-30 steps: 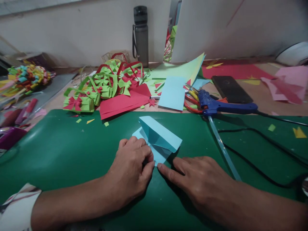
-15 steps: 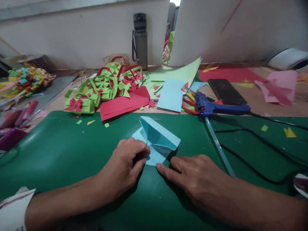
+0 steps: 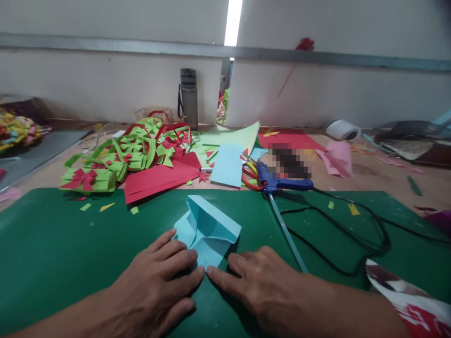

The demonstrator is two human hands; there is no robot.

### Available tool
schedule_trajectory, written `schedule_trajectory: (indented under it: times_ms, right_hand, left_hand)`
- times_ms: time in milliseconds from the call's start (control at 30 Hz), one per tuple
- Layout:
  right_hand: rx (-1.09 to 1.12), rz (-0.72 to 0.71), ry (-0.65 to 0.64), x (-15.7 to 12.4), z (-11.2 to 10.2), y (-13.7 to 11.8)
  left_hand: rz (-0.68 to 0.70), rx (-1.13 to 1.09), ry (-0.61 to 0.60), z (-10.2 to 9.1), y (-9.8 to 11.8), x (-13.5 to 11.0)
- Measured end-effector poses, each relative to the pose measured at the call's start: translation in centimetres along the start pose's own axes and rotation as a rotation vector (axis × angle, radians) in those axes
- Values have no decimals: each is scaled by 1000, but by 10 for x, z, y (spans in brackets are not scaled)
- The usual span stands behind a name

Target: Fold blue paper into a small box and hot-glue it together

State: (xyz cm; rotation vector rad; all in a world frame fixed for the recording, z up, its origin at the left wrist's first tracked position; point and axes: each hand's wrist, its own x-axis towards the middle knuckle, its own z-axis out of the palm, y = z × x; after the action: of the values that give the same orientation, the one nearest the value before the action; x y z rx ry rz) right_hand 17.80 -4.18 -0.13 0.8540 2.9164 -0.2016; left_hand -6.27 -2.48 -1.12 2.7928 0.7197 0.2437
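Observation:
A partly folded light blue paper [image 3: 206,230] lies on the green cutting mat [image 3: 70,244], one flap standing up. My left hand [image 3: 155,286] rests flat beside its near left edge, fingers spread and touching the paper. My right hand [image 3: 257,281] lies flat at the paper's near right corner, its forefinger tip pressing the mat next to the left hand's fingertip. Neither hand holds anything.
A blue glue gun [image 3: 278,180] with a black cord [image 3: 352,230] lies at the mat's far right edge. Behind are red sheets [image 3: 158,176], green and red paper bows [image 3: 130,152], a blue sheet [image 3: 227,164], a grey bottle [image 3: 189,96] and pink paper [image 3: 336,155].
The view has tilted up and shifted. My left hand has opened from a curled press on the paper to lying flat with spread fingers. The right hand has stayed by the near corner.

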Motion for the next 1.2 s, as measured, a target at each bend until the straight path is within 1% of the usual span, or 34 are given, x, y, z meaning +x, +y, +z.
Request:
schedule_trajectory:
  times_ms: [100,167,233,300,367,400,433,467,533,633,700,800,900,1033,1200]
  right_hand:
    - [-22,-1,4,1,-2,-1]
    - [-38,-11,2,2,-6,-2]
    - [-55,-19,-18,3,-10,-3]
    - [-68,-26,-44,3,-14,-4]
    - [-89,-39,-43,4,-16,-4]
    - [-103,-47,-36,4,-16,-4]
    - [-117,-55,-25,3,-15,-4]
    - [-130,-58,-13,3,-14,-4]
    - [-146,-55,7,2,-10,-3]
    - [-143,-51,35,-1,-4,-2]
    - [-114,-54,49,-4,0,0]
    - [-73,-48,47,-8,6,3]
    - [-56,-26,30,-10,10,5]
    - [-44,-28,30,-11,12,7]
    - [-8,-31,27,-11,10,9]
  left_hand:
    - [15,44,29,0,-1,-1]
    - [4,57,87,3,0,-3]
    - [-7,67,165,10,-1,-4]
    - [19,86,247,18,-3,-3]
    - [123,112,391,23,-4,-1]
    - [143,125,429,23,-5,0]
    - [139,137,432,23,-4,1]
    - [80,144,382,22,-3,2]
    - [43,145,321,20,-2,1]
    - [84,116,366,18,0,-2]
    - [104,84,355,18,-1,-4]
    - [66,59,243,15,-2,-7]
    - [45,47,189,12,-2,-8]
    - [40,48,175,9,-1,-10]
    - [40,37,187,7,0,-10]
